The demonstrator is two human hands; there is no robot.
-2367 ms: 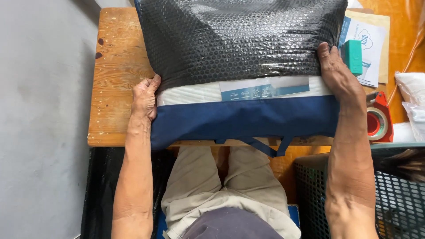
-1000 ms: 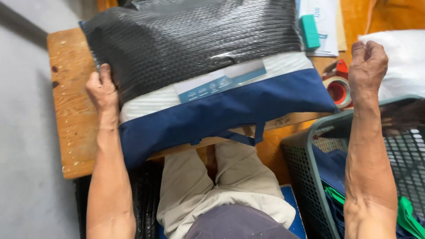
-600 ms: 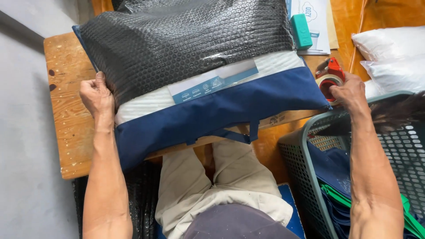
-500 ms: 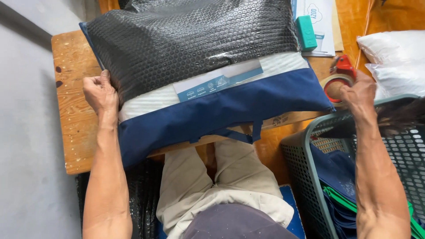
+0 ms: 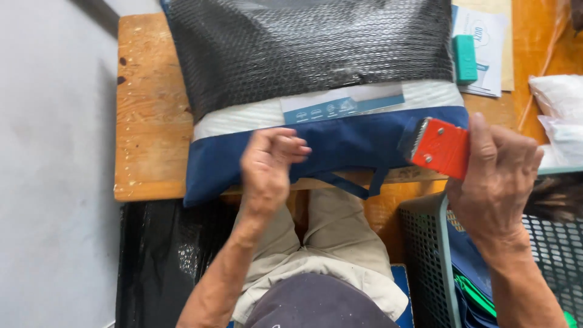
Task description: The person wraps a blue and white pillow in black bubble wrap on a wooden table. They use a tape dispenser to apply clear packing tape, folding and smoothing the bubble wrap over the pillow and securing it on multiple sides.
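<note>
the person sits at a wooden table [image 5: 152,121] with a bulky package lying across it. the package is a navy blue fabric bag [image 5: 340,146] with a white padded band and a pale printed card along its middle, and its far half is wrapped in black bubble wrap [image 5: 303,54]. the near blue edge hangs just over the table's front, with thin blue straps dangling toward the person's lap.

the left hand [image 5: 270,164] rests on the blue fabric near its lower edge, fingers curled in loosely as if pinching at the cloth; i cannot tell whether it really has hold of anything. the right hand [image 5: 498,176] is closed around a red tape dispenser [image 5: 440,147], thumb laid along its top, the toothed metal edge pointing left and sitting just over the right end of the blue bag.

beyond the bag's right corner lies a small teal block [image 5: 466,58] on top of some printed papers [image 5: 486,42]. white plastic-wrapped bundles [image 5: 562,115] sit at the far right edge. below the right hand stands a grey-green mesh basket [image 5: 425,243] holding blue and green things. the person wears beige trousers and a dark cap.
</note>
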